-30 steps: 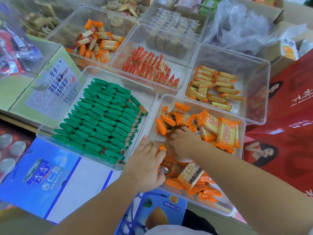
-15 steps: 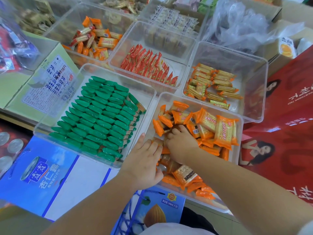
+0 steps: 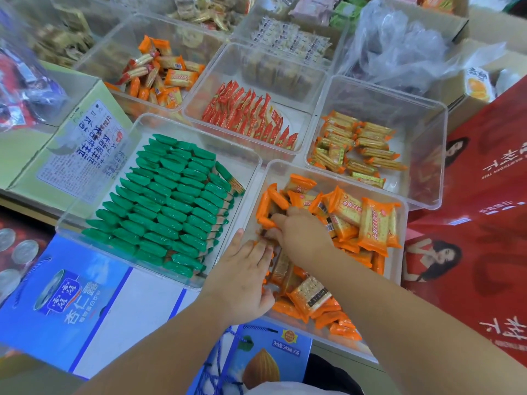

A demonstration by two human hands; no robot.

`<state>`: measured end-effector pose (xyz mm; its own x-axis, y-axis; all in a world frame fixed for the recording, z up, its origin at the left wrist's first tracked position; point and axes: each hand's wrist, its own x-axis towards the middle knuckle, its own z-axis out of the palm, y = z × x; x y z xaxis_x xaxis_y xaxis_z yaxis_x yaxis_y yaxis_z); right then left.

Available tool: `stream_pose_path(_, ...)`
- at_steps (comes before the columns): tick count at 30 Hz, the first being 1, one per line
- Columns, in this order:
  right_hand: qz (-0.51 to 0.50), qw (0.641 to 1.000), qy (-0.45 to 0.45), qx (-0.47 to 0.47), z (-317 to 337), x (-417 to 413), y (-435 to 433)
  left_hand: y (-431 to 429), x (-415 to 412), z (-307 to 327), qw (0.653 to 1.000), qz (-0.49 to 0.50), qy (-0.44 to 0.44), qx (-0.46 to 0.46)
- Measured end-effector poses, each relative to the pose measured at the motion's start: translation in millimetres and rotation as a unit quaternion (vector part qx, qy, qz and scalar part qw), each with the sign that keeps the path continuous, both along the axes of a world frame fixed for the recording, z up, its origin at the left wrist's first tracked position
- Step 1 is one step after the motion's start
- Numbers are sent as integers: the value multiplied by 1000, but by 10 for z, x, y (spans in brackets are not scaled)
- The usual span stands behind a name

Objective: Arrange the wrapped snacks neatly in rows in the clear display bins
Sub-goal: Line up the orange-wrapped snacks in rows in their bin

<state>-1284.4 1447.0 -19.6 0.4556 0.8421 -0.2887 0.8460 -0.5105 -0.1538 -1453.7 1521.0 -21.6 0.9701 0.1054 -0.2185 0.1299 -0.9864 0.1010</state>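
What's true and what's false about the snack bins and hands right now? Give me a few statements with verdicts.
The green snacks lie in neat rows. True.
The right hand is among the orange packs. True.
The orange packs are all lined up. False: they lie jumbled.
The red snacks are in the bin nearest the person. False: they sit in the row behind.
The left hand rests on the green snacks. False: it is at the orange packs.

Red carton (image 3: pixel 484 218) right, blue carton (image 3: pixel 94 315) below, soft light.
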Motion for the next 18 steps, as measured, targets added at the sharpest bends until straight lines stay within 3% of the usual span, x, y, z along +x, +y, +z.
stream_pose_path(4, 44, 998, -9, -34, -27, -66, 85, 4, 4, -4, 1000, 6, -6, -12)
stream_pose_path(10, 54, 986, 99, -120, -154, 0, 10, 4, -4, -16, 1000, 18, 8, -12)
stream_pose_path(14, 58, 993, 86, -52, -139, 66, -31, 10, 12, -27, 1000, 10, 26, -2)
stream_pose_path(18, -51, 996, 61, 48, -120, 91, -36, 15, 18, -34, 999, 6, 32, 4)
